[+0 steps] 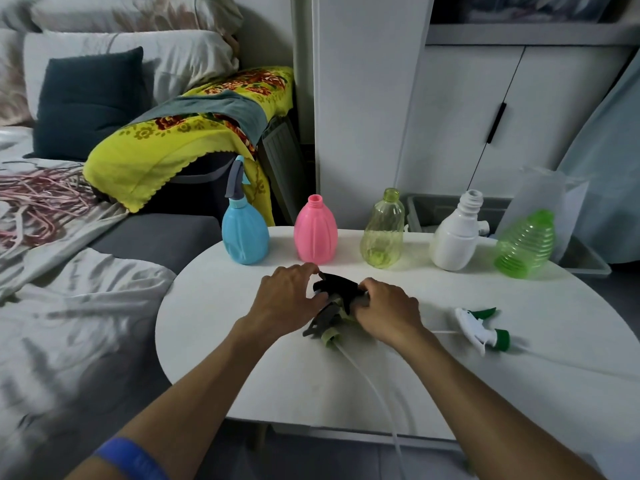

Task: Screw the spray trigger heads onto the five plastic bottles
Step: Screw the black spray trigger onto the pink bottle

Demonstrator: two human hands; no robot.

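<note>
Trigger heads [330, 306] piled at table centre, both hands clamped on them: left hand [289, 299] at 9 o'clock, right hand [386, 315] at 3. Light, rigid plastic (dip tubes floppy); grip by collar.

blue bottle [245, 233] with grey-and-blue trigger head [236, 183] | pink bottle [315, 232] | clear yellow-green bottle [382, 230] | white bottle [455, 233] | ribbed green bottle [526, 245] | black trigger head [337, 287] | white-and-green trigger head [481, 329] | white table [450, 386] | yellow cloth [166, 147], red floral pattern | blue wristband [133, 459]
</note>
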